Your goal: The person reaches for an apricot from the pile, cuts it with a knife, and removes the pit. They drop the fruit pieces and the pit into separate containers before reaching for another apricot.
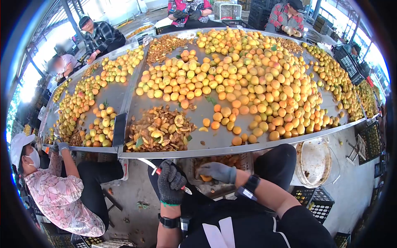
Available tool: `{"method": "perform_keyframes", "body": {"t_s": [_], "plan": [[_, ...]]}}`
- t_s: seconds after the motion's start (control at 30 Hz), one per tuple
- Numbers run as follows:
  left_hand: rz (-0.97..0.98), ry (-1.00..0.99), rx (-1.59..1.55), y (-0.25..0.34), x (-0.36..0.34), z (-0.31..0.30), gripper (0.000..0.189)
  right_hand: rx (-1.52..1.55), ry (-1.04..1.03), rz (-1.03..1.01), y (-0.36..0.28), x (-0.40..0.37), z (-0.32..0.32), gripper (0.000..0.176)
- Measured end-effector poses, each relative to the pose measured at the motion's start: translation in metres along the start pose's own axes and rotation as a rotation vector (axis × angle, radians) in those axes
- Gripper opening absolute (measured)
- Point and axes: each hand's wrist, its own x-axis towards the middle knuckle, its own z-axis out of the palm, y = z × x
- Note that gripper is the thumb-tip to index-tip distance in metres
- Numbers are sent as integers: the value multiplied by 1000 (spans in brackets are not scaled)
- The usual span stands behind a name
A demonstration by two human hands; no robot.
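Observation:
My left hand (pixel 170 183), in a dark grey knitted glove, is closed around a red-handled tool (pixel 156 169) with a pale curved end pointing up and left. To its right, my right hand (pixel 218 172), in a lighter grey glove, has its fingers bent over an orange fruit piece (pixel 206 178) above a crate (pixel 247 163) between my knees. Both hands are below the near edge of a metal table (pixel 198 153). On the table lie a large heap of orange-yellow fruit (pixel 264 82) and, nearer me, a pile of split fruit pieces (pixel 159 130).
A person (pixel 62 182) in a white cap and mask sits at the left. Other people sit along the far side. A white bucket (pixel 314 163) stands at the right, near black crates (pixel 320 204). A dark divider (pixel 119 129) stands on the table's near left.

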Motion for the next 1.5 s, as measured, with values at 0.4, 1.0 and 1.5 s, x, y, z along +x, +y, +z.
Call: {"method": "perform_keyframes", "body": {"t_s": [0.4,1.0,1.5], "plan": [[-183,207,193,-37,16,-1,9,-577,519,120,-64,-37,-105,35],[-354,350,673,-68,23,3,11,217,619,-270,-24,-64,-119,36],[-666,59,698,-68,-6,9,30,1135,360,-51,-25,-86,-25,33]]}}
